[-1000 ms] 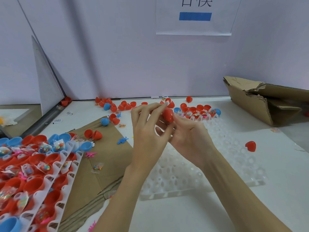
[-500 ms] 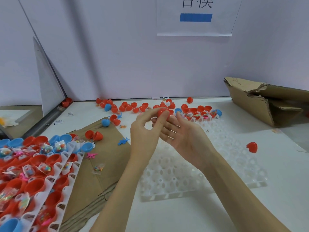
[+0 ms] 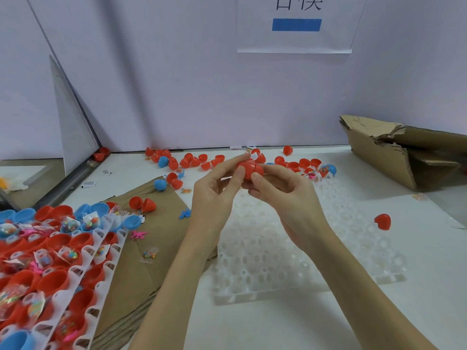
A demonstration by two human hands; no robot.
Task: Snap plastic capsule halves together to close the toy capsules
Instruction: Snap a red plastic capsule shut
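We see both hands raised over the white tabletop (image 3: 328, 324), clamped from either side on one red capsule (image 3: 250, 168). The left hand (image 3: 214, 198) pinches it with thumb and fingertips, and the right hand (image 3: 290, 195) curls round its other end. Below them lies an empty white plastic tray (image 3: 290, 261) of round pockets. On the left, trays (image 3: 83, 261) hold open red and blue capsule halves with small bagged toys. Loose red halves (image 3: 192, 161) lie along the wall, one more red half (image 3: 382, 221) sits apart on the right, and a torn cardboard box (image 3: 394, 152) lies beyond it. A paper sign (image 3: 295, 34) on the wall bears partly cropped Chinese characters above a blue bar; we cannot read them in full.
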